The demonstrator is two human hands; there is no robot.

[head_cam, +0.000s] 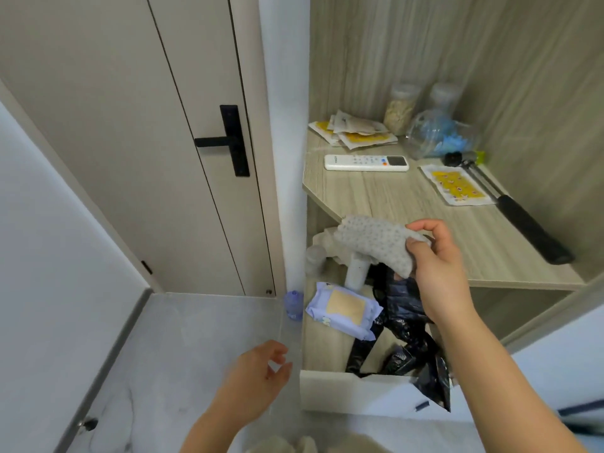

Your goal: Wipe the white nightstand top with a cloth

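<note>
- Centre right of frame: right hand (438, 266) clamped on a grey dotted cloth (376, 243), thumb and fingers pinching 1 end, held in the air over the front edge of the desk (392, 197) and the open drawer (343, 387).
- Lower centre: left hand (258, 377) above the floor (196, 322), fingers loosely curled and apart, holding nothing.
- On the desk, upper right: white remote (366, 162) with a small logo too blurred to read; yellow-printed packet (456, 188), writing illegible; black-handled tool (529, 227) along the right side.
- Bare wood between remote and front edge.
- In the drawer: wipes pack (343, 308), label unreadable, beside black bags (405, 322).
</note>
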